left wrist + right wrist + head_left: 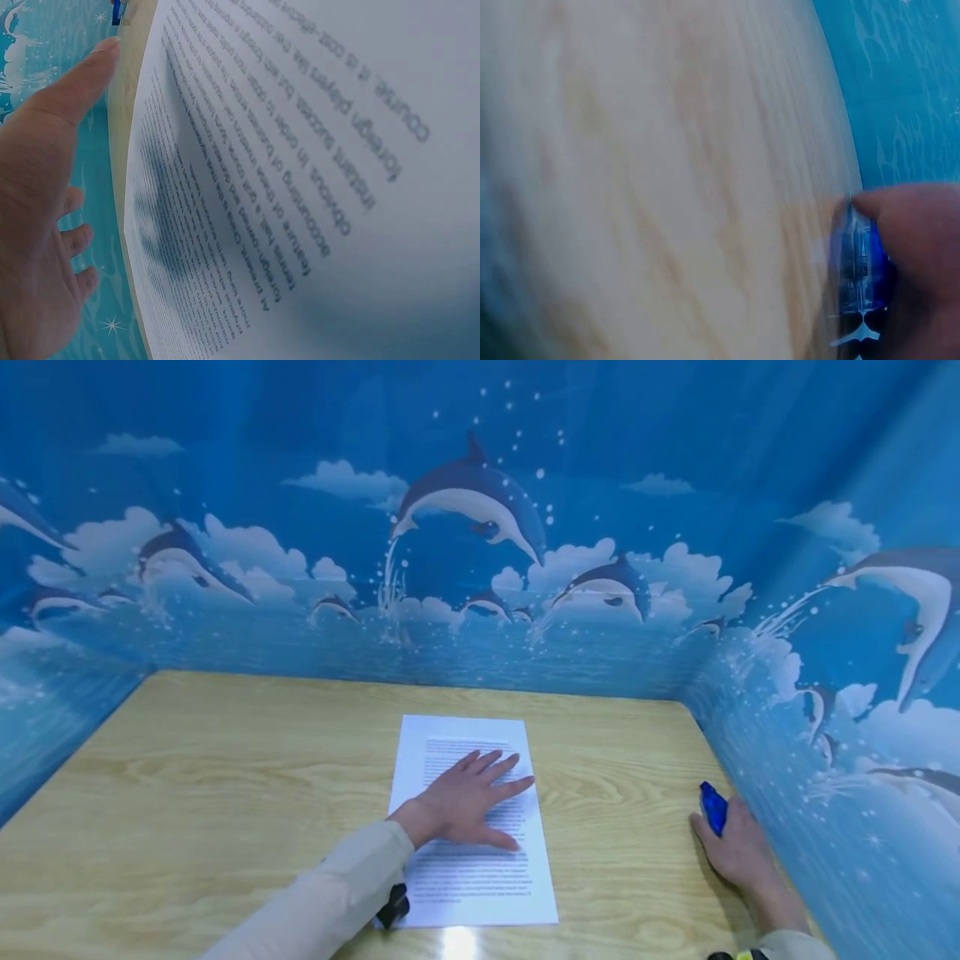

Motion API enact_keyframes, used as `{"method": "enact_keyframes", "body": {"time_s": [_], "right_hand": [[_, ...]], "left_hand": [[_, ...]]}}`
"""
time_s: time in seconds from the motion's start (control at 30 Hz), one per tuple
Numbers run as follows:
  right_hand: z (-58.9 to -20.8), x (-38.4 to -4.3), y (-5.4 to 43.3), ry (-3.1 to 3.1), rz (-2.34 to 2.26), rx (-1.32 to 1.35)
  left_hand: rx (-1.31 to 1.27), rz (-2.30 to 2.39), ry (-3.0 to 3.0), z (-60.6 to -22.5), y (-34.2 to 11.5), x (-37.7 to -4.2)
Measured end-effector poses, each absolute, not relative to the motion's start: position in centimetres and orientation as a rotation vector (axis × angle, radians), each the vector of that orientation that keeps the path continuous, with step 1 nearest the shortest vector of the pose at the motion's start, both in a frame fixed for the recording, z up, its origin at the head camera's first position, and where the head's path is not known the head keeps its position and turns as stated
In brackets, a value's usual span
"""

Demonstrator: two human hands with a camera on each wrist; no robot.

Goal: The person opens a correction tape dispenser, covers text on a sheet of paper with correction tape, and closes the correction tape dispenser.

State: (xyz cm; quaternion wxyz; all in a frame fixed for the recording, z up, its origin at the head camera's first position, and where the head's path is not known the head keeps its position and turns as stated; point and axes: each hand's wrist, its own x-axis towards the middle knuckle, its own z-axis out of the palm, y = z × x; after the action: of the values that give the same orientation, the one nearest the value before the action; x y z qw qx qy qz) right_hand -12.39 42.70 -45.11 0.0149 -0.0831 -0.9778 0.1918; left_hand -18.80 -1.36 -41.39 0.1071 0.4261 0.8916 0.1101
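A white sheet of printed paper lies on the wooden table in front of me. Over its upper half is my left hand, palm down with the fingers spread; in the left wrist view this hand stands apart from the sheet, whose lines of text are visible. At the table's right side, my right hand holds a small blue plastic object with a darker tip. The right wrist view shows part of the object as clear casing, with a finger at its end; the palm side is hidden.
The wood-grained table reaches back to a blue curtain printed with dolphins and clouds. The same curtain runs close along the table's right edge, beside my right hand. A black wrist device sits at my left cuff.
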Motion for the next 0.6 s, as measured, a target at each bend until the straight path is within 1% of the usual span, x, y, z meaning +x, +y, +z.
{"method": "enact_keyframes", "body": {"time_s": [0.2,0.6], "right_hand": [[-45.18,-12.23,42.89,-3.059,0.577,-0.199],[-44.41,-12.22,42.93,-3.026,0.704,-0.253]], "left_hand": [[1.261,0.337,2.632,-41.24,-1.54,-18.67],[1.268,0.342,2.637,-41.08,-1.59,-18.99]]}}
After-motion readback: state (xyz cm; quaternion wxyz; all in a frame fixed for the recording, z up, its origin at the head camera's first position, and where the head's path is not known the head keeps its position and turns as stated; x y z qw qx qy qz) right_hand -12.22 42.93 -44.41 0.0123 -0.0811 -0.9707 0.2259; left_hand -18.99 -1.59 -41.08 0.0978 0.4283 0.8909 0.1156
